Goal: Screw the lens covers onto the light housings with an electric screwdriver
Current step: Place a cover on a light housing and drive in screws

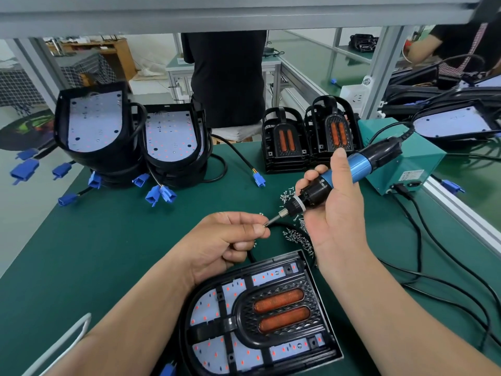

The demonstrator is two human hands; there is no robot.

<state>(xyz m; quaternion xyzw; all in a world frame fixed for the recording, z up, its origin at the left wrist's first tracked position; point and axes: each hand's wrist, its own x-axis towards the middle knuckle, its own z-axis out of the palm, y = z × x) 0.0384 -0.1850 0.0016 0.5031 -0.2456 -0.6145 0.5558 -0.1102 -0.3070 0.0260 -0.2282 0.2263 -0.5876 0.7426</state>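
Lens cover (282, 312) | black, two orange strips | seated on light housing (203, 313)

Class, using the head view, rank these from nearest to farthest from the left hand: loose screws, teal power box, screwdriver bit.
1. The screwdriver bit, its tip pinched by the left hand.
2. The loose screws, just to the right.
3. The teal power box, far right at the back.

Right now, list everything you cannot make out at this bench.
- Head view: whether a screw sits on the bit tip; the left hand pinching it hides that.
- Switch of the electric screwdriver: covered by the right hand.
- Near end of the light housing: cut off by the bottom edge.
- Label on the power box: too small to read.
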